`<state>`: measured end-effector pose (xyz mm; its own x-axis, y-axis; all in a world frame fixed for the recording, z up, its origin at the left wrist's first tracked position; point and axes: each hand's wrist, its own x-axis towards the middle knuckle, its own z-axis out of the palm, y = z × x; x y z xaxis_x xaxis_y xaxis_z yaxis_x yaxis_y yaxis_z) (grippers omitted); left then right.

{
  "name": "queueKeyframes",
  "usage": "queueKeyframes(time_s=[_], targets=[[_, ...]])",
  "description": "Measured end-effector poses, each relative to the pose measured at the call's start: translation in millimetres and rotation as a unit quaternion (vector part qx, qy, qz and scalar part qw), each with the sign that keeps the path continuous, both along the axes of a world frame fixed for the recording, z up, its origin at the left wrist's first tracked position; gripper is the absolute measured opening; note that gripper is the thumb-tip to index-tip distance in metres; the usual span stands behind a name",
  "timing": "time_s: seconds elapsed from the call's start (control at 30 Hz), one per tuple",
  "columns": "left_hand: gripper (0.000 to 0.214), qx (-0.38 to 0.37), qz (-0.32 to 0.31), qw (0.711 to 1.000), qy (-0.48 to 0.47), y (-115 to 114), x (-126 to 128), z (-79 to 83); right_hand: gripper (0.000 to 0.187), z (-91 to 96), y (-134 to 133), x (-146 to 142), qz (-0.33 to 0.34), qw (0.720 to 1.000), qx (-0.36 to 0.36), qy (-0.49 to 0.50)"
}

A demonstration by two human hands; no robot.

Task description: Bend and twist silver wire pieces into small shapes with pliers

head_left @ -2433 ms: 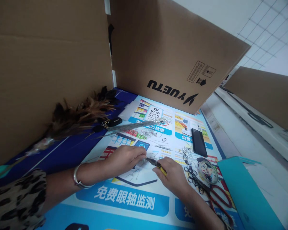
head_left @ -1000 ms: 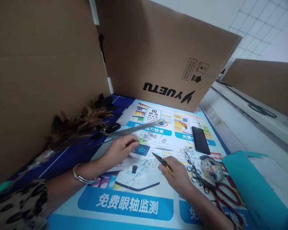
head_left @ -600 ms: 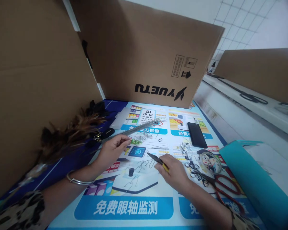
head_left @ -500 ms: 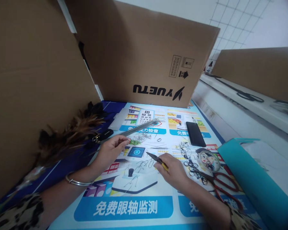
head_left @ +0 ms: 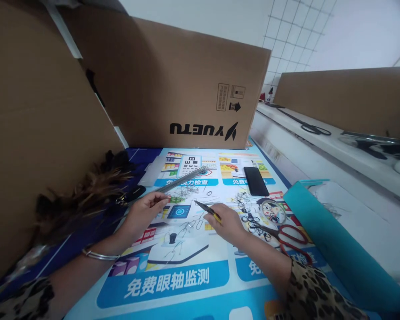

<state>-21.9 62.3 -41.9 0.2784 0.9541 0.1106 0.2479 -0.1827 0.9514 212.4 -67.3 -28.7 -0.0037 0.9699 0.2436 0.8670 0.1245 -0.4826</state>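
My right hand (head_left: 227,222) is closed around pliers (head_left: 207,210) with dark jaws and yellow-and-black handles. Their tips point left toward my other hand and look closed. My left hand (head_left: 146,212) is closed in a pinch, thumb against fingertips; whatever is between them is too small to make out. Just beyond it, a bundle of thin straight metal wires (head_left: 186,178) lies slanted on the printed table cover (head_left: 173,306). Loose bent wire pieces (head_left: 186,194) lie by the bundle, and more curved wires (head_left: 195,223) lie between my hands.
Red-handled scissors (head_left: 292,236) lie right of my right hand, among small dark rings (head_left: 251,221) and a round clear dish (head_left: 274,212). A black phone (head_left: 256,181) is farther back. Brown feathers (head_left: 90,193) sit left. A teal box (head_left: 320,231) stands right; cardboard (head_left: 186,75) walls the back.
The camera has turned slightly right, so the whole scene sits further left in view. Both hands keep nearly the same pose over the table, and the pliers stay in my right hand.
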Motion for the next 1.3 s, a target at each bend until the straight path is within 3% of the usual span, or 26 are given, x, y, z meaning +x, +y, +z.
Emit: queueKeyframes(time_s=[0.1,0.33,0.53,0.77,1.0,1.3], targets=[[0.03,-0.016,-0.026,0.999,-0.017,4,0,-2.9,0.029,-2.0,3,0,0.002,1.0,-0.006,-0.005],[0.036,0.02,0.017,1.0,-0.015,5,6,1.7,0.032,-5.8,10,1,-0.002,1.0,-0.013,-0.025],[0.037,0.087,0.075,0.992,0.061,-4,15,10.6,0.035,-8.8,15,2,-0.021,1.0,-0.008,-0.006],[0.026,0.144,0.109,0.965,0.189,-4,16,10.1,0.039,-10.4,22,3,-0.041,0.999,0.0,0.025],[0.025,0.138,0.13,0.945,0.265,-8,21,11.0,0.043,-13.3,29,4,-0.033,0.999,-0.007,0.039],[0.026,0.134,0.148,0.935,0.295,-13,27,13.1,0.04,-14.5,30,6,-0.027,0.998,-0.011,0.059]])
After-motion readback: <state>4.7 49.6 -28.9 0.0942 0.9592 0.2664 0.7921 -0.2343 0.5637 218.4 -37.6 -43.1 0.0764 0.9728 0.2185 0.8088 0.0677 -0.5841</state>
